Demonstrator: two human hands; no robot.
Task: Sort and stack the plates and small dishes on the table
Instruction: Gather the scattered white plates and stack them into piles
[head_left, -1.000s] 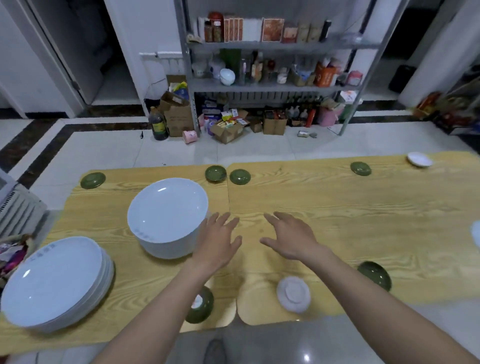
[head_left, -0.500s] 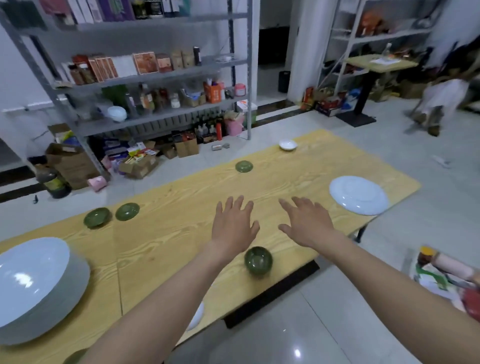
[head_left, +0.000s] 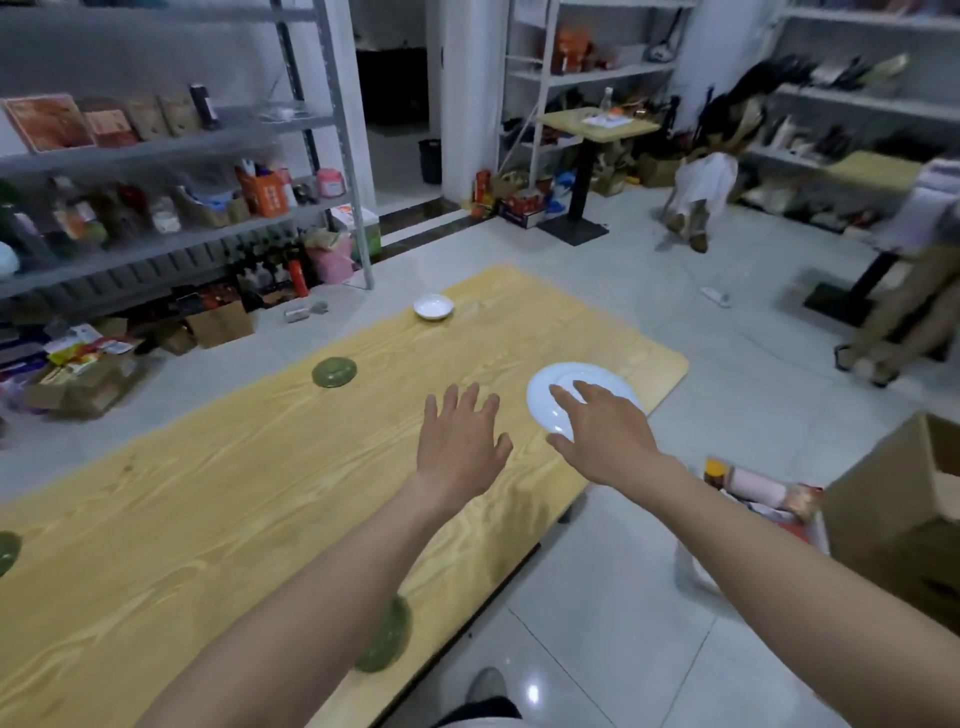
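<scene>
**Two open hands over a tabletop, one plate half covered**

The right hand (head_left: 605, 439) is reaching over the round white glazed plate (head_left: 540, 406) and hiding much of it. Whether the fingers are touching it cannot be told. Its grip is wide, with fingers spread and holding nothing.

The left hand (head_left: 460, 441) is hovering just beside it over the yellow wood-grain tabletop (head_left: 234, 467), its grip equally wide and empty.

One dark green small dish (head_left: 385, 647) is lying half hidden under the left forearm at the near edge. Another green dish (head_left: 6, 552) is being cut off by the left border of the picture.

Counted, there are:
- one large white plate near the far right corner
- one small white dish (head_left: 434, 306) at the far edge
- three green small dishes, the whole one (head_left: 334, 372) sitting alone mid-tabletop

Motion is blurring the scene, so the rims are looking soft.
</scene>
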